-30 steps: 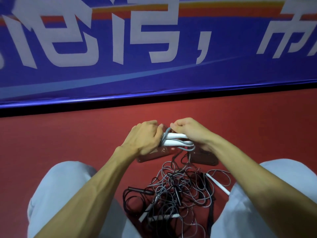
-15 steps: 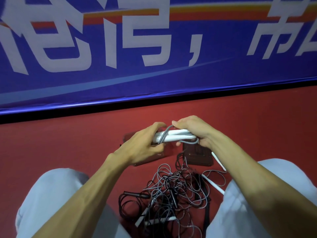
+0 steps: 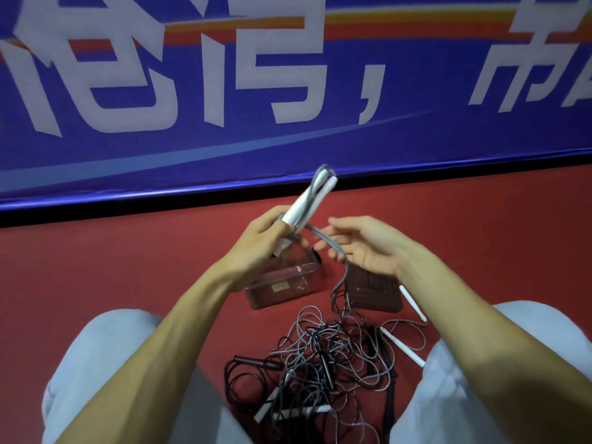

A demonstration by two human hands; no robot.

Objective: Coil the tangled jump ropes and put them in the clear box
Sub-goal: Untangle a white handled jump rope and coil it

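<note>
My left hand (image 3: 259, 241) grips a pair of white jump-rope handles (image 3: 309, 200) that tilt up and away, with grey cord looped over their far end. My right hand (image 3: 362, 245) is beside them with fingers spread and relaxed; the grey cord (image 3: 344, 267) passes across its fingers and hangs down to the floor. The clear box (image 3: 285, 283) stands on the red floor just below my left hand. Its lid (image 3: 373, 291) lies to the right of it. A tangle of black and grey jump ropes (image 3: 323, 363) with black and white handles lies between my knees.
A blue banner wall (image 3: 288, 91) with large white characters runs across the back, close behind the box. Two loose white handles (image 3: 413, 302) lie right of the lid. My knees in light trousers (image 3: 105, 363) flank the rope pile on the red floor.
My left hand has swung the white handles from lying level to pointing up and away. My right hand has let go of them and opened, leaving the cord across its fingers.
</note>
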